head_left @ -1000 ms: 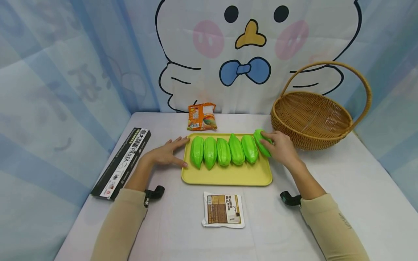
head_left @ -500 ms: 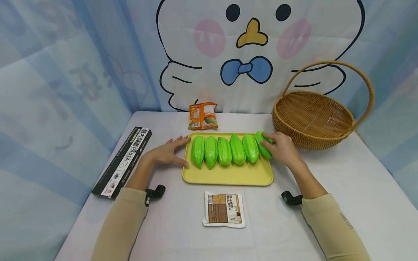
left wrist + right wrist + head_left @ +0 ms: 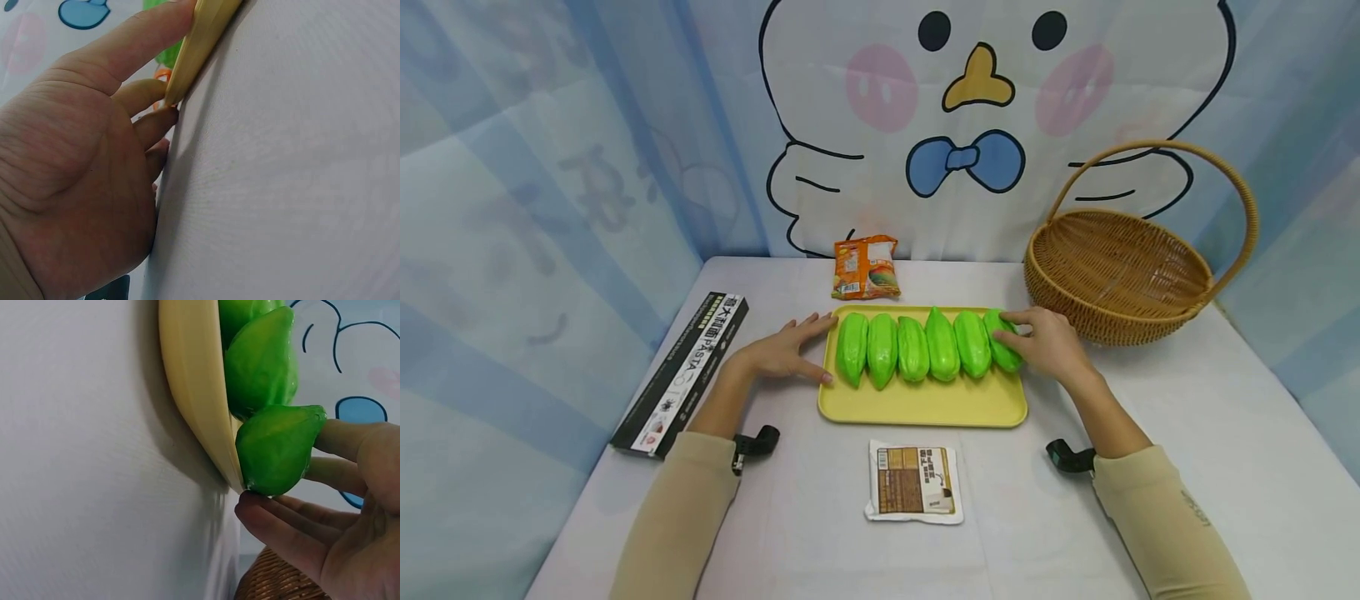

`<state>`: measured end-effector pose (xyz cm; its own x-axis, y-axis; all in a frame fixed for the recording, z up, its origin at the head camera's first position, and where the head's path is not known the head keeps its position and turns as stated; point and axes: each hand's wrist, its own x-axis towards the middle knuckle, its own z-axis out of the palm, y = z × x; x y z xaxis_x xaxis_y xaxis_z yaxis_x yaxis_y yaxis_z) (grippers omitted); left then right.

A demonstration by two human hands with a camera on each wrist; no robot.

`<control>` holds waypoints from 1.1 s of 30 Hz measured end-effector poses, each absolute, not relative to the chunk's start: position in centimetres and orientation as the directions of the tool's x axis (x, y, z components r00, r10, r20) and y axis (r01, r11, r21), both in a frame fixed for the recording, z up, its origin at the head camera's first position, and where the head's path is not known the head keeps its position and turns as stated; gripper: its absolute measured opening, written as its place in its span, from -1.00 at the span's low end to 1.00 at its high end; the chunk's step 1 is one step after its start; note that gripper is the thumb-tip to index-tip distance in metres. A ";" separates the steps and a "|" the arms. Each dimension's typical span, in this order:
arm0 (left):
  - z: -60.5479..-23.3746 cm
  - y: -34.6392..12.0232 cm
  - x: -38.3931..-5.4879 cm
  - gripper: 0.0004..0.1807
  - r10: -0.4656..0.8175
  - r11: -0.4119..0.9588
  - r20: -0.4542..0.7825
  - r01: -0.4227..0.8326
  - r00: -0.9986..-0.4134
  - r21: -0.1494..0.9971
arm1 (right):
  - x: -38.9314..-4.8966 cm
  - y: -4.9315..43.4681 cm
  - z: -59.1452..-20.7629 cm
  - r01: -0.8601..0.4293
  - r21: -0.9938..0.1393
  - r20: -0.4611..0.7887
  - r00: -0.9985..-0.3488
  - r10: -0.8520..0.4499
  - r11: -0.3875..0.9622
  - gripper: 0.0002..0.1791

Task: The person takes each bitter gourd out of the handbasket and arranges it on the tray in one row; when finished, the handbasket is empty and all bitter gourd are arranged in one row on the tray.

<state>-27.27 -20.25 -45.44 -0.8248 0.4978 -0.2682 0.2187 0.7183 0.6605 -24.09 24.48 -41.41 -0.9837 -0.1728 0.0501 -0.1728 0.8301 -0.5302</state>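
Several glossy green ridged fruits, papaya-like in shape, lie side by side on a yellow tray (image 3: 917, 411). The rightmost fruit (image 3: 1003, 343) leans against the row at the tray's right end. My right hand (image 3: 1049, 340) holds that fruit; in the right wrist view the thumb is on one side of the fruit (image 3: 275, 450) and fingers are on the other, close to the tray's rim. My left hand (image 3: 778, 350) rests at the tray's left edge with fingers spread. In the left wrist view its thumb touches the tray's side (image 3: 199, 50); some fingertips are partly hidden.
A wicker basket (image 3: 1112, 325) with a tall handle stands at the back right, close to my right hand. Behind the tray is an orange snack packet (image 3: 865, 268). A black pasta box (image 3: 681, 375) lies left, and a white-and-brown packet (image 3: 914, 482) lies in front.
The rightmost fruit has come down and slightly toward the front into the row, with my right hand following it. My left hand stays at the tray's edge.
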 end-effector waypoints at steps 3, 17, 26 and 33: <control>-45.5 -20.3 -27.3 0.27 0.496 0.721 -0.271 0.217 -0.825 0.659 | -24.1 24.5 -41.3 -0.167 -0.527 0.043 -0.985 -0.170 0.834 -0.42; -45.4 -20.3 -27.3 0.27 0.496 0.719 -0.269 0.217 -0.826 0.661 | -24.0 24.4 -40.9 -0.162 -0.500 0.022 -0.984 -0.174 0.851 -0.41; -45.3 -20.3 -27.3 0.27 0.497 0.720 -0.269 0.219 -0.825 0.658 | -23.8 24.4 -40.9 -0.170 -0.481 0.018 -0.983 -0.184 0.860 -0.39; -45.4 -20.3 -27.2 0.27 0.501 0.717 -0.267 0.222 -0.823 0.660 | -23.7 24.4 -40.9 -0.175 -0.471 0.018 -0.982 -0.189 0.865 -0.38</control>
